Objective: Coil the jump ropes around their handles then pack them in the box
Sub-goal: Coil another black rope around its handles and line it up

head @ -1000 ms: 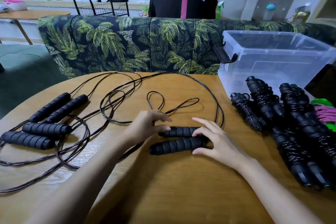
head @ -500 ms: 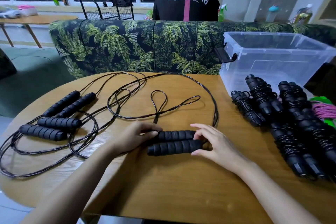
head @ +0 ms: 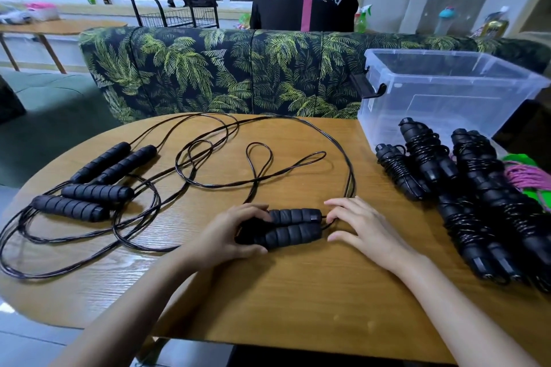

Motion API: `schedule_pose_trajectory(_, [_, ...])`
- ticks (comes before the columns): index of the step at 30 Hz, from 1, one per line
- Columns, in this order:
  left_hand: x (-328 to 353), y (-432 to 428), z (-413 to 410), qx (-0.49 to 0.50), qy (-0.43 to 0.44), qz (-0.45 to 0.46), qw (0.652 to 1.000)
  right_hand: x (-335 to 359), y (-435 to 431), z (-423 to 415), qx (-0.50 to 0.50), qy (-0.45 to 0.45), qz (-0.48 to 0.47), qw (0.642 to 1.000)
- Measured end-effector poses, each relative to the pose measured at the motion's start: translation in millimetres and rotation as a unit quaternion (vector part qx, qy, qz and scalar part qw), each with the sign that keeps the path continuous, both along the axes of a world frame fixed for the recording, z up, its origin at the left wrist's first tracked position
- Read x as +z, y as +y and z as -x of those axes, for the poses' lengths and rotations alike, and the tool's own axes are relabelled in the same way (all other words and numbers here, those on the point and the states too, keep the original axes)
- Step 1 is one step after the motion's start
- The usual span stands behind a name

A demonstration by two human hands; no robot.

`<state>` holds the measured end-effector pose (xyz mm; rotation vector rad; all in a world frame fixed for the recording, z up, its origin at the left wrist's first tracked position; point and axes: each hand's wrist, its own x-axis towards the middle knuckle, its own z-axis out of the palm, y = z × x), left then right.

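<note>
Changed since half a second earlier: left hand (head: 226, 232) now wrapped round the left ends of the paired foam handles (head: 293, 226) instead of lying over the upper one alone; right hand (head: 363, 226) drawn back from the handle bodies to the right-hand end caps. Record the left hand as clamped on the pair, fingers over the top and thumb on the near side. Record the right hand as spread and relaxed, fingertips at the caps beside the exit of the black cord (head: 353, 183); pinch on that cord: cannot tell. Locate the cord uncoiled, leaving the right end of the paired foam handles and looping across the round wooden table (head: 298, 292) beyond them. Locate two further uncoiled ropes (head: 89, 194) well to the left of the pair, a pile of coiled bundles (head: 483, 197) to the right, and the clear plastic box (head: 417, 104) beyond and to the right, seemingly with nothing packed inside yet. Judge the step in hand as squaring up the two handles ahead of winding. For the next move, keep the left grip firm, take up the cord close to the caps, and lay tight turns along the pair, drawing in slack gradually to avoid snagging the crossed loops.
</note>
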<state>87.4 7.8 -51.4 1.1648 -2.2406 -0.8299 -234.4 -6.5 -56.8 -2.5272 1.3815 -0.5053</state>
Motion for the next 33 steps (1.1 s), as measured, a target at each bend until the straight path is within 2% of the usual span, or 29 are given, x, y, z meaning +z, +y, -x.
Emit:
schedule_pose_trajectory(6, [-2, -3, 1, 0.013, 0.025, 0.025, 0.999, -5, -2, 3, 0.009, -0.021, 0.019, 1.000])
schedule_pose_trajectory(15, [-6, -6, 7, 0.029, 0.031, 0.028, 0.999, -4, -1, 8, 0.010, -0.079, -0.035, 0.996])
schedule_pose_trajectory(19, [-2, -6, 9, 0.021, 0.020, 0.036, 0.999, -8, -4, 10, -0.002, -0.041, -0.007, 0.999])
schedule_pose_trajectory(23, [2, -7, 16, -0.028, -0.028, 0.045, 0.998, -5, -6, 11, -0.022, -0.011, 0.009, 1.000])
schedule_pose_trajectory(26, [0, -11, 19, -0.049, -0.046, 0.060, 0.996, -2, -11, 13, -0.001, 0.031, 0.020, 0.999])
schedule_pose_trajectory(28, [-3, -11, 19, -0.036, -0.039, 0.075, 0.996, -3, -15, 17, 0.009, 0.057, 0.031, 0.998])
schedule_pose_trajectory(33, [-11, -11, 25, 0.020, -0.022, 0.096, 0.995, -9, -22, 21, -0.007, 0.056, 0.067, 0.996])
